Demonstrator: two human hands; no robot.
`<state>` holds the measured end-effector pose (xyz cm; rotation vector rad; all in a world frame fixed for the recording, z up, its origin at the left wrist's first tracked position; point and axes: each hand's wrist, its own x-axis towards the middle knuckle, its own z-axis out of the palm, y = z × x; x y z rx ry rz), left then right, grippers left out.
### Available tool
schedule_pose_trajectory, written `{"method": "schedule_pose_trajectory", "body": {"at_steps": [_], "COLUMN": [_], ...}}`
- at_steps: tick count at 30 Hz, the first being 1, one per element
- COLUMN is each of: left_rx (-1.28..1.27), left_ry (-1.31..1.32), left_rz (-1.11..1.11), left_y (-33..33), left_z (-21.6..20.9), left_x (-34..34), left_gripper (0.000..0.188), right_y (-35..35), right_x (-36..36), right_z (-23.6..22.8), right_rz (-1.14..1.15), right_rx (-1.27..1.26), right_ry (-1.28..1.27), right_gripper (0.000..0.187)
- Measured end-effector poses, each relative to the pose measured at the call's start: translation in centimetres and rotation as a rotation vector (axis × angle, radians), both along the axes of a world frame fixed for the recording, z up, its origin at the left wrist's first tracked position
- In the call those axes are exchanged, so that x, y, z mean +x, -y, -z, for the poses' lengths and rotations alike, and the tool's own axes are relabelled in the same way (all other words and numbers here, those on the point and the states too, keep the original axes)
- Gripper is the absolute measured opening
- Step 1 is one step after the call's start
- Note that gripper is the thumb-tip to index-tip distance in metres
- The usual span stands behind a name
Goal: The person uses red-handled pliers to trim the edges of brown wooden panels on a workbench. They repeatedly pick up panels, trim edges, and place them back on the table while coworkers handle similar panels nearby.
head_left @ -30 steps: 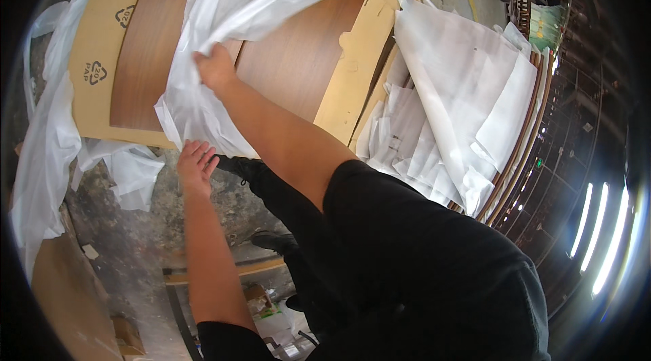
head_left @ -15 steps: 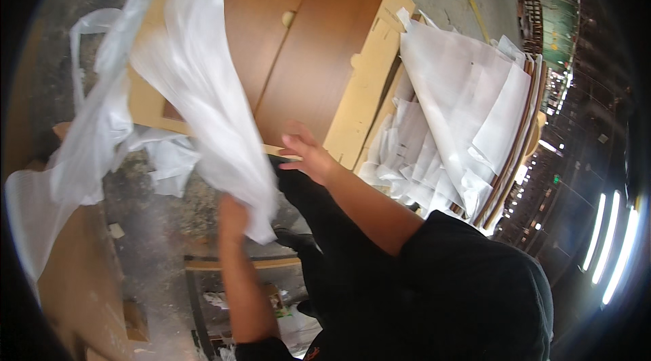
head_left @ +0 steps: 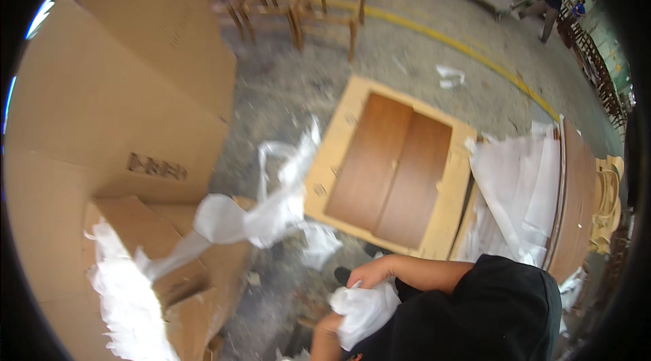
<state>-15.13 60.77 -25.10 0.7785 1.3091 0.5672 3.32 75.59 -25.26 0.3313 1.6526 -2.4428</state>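
2 hands [head_left: 371, 273], 1 wad [head_left: 367, 308], 2 panels [head_left: 371, 157]

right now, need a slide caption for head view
Crumpled white sheeting held by the right hand, the left hand against it, near two brown panels framed by tan cardboard.

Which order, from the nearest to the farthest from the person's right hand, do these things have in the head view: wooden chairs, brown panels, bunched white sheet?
1. Bunched white sheet: in the right hand.
2. Brown panels: ahead, on the yellowish board.
3. Wooden chairs: beyond the panels, near the picture's top edge.
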Motion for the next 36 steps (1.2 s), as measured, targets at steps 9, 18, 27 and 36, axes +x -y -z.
{"method": "schedule_pose_trajectory", "body": {"at_steps": [9,18,27,36], "left_rx": [0.595,1.248,0.059,-0.499], "left_ry": [-0.485,-1.607,-0.779,-0.737], "left_rz": [-0.755,-1.571,0.292,0.708], "left_y": [-3.9,-5.5,-9.2,-13.9], "left_z": [-11.8,-31.5,-8.4,-1.1], "left_x": [-21.8,-46.8,-58.0,-59.5], "left_gripper": [0.074,0.057,0.043,0.038], "right_y": [-5.9,5.5,8.9,12.6], "right_x": [0.9,5.6,7.7,7.6], "right_z": [-2.7,5.0,1.6,-2.4], "right_rz": [0.854,0.598,1.241,1.117], "right_rx": [0.303,0.385,-0.249,-0.145], "right_ry": [0.814,0.981,1.140,1.263], "right_gripper": [0.027,0.030,0.038,0.033]}}
